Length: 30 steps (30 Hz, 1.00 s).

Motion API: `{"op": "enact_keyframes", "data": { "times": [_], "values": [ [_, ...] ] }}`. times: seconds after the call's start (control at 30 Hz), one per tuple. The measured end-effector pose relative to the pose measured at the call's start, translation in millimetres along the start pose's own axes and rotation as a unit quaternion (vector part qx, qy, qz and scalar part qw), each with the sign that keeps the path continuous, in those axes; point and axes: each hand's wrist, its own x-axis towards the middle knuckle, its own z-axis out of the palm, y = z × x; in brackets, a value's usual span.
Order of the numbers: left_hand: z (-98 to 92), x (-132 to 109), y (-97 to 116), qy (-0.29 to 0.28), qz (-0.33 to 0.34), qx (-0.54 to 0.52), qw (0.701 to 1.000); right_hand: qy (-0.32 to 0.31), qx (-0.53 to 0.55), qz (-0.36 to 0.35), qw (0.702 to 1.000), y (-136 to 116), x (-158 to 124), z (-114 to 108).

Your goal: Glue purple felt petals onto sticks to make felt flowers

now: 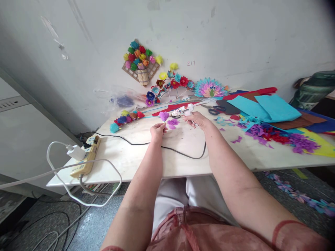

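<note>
My left hand pinches the thin stick of a small purple paper flower and holds it upright over the white table. My right hand is closed around a white glue gun, whose nozzle points left toward the flower. A second purple paper flower lies on the table between my hands. The glue gun's black cord curves across the table toward me.
Finished paper flowers on sticks lie at the left; a flower arch and a paper peacock stand against the wall. Black scissors, felt sheets and paper scraps fill the right. A power strip sits at the left edge.
</note>
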Motion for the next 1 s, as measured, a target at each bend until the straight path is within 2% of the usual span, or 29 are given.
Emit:
{"op": "enact_keyframes", "data": {
  "times": [0.6,1.0],
  "values": [
    [0.5,2.0,-1.8,-0.006,0.003,0.0,1.0,-0.006,-0.021,-0.008,1.0,1.7,3.0,3.5],
    [0.2,0.7,-0.4,-0.008,0.001,0.003,1.0,0.024,-0.022,-0.016,0.999,-1.9,-0.1,6.1]
  ]
}}
